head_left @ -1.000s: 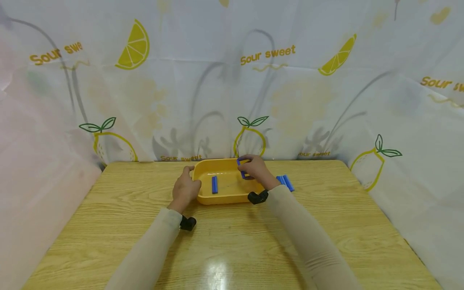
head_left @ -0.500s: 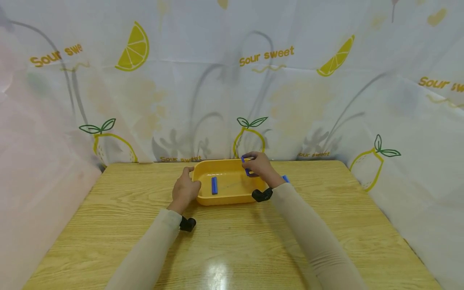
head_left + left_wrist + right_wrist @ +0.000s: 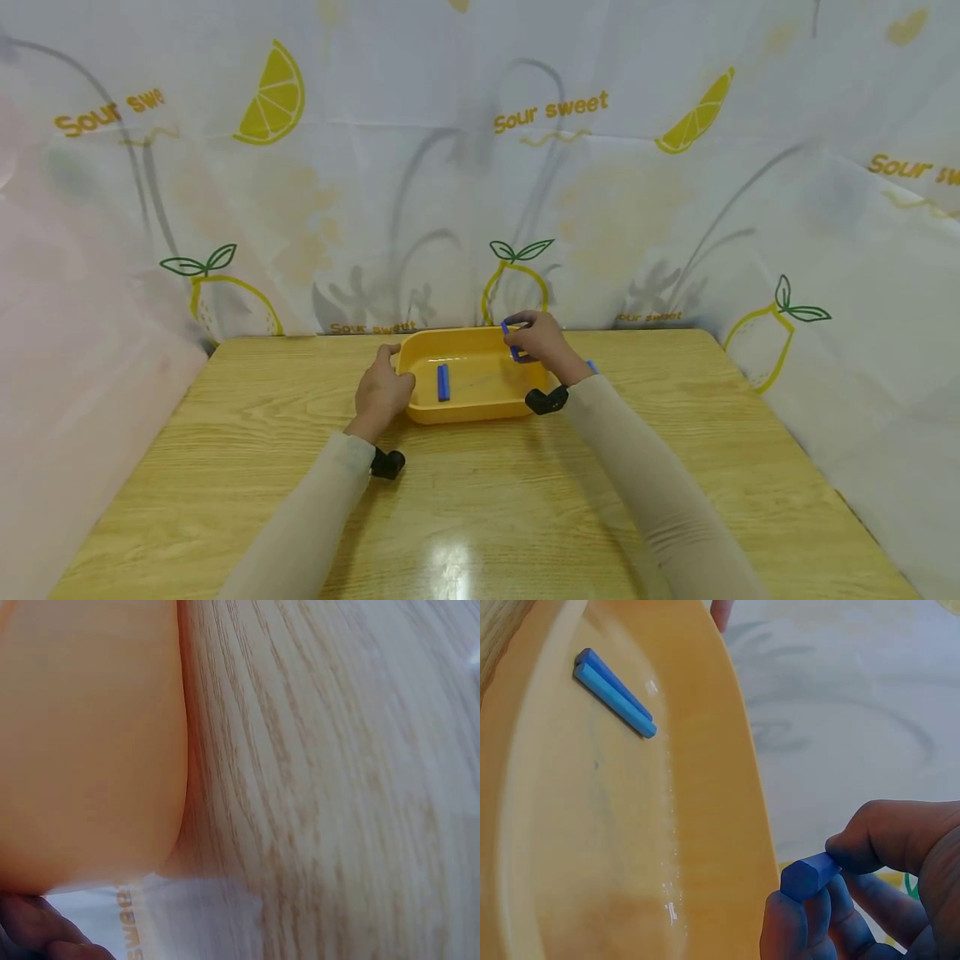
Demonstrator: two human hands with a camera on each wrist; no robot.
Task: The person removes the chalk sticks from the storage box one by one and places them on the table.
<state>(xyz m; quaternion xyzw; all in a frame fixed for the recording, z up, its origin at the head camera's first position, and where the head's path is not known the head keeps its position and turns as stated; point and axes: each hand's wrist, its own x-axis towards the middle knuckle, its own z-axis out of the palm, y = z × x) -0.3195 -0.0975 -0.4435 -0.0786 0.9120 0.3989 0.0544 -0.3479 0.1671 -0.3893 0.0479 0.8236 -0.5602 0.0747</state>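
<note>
A yellow tray (image 3: 468,412) stands near the back of the table. My left hand (image 3: 382,390) grips its left end, thumb over the rim; in the left wrist view the tray's outer wall (image 3: 90,750) hides most of that hand. Over the tray's right end, my right hand (image 3: 542,342) pinches a blue stick. In the right wrist view this blue stick (image 3: 806,877) shows a six-sided end between thumb and fingers. Two more blue sticks (image 3: 444,382) lie side by side on the tray floor, toward the left.
To the right of the tray, a bit of blue (image 3: 592,367) on the wooden table (image 3: 465,500) shows from behind my right wrist. A white lemon-print sheet (image 3: 450,183) stands right behind the table and along its sides.
My right hand has moved slightly right and up with the blue stick, and its forearm now covers most of the blue sticks on the table. My left hand has stayed on the tray.
</note>
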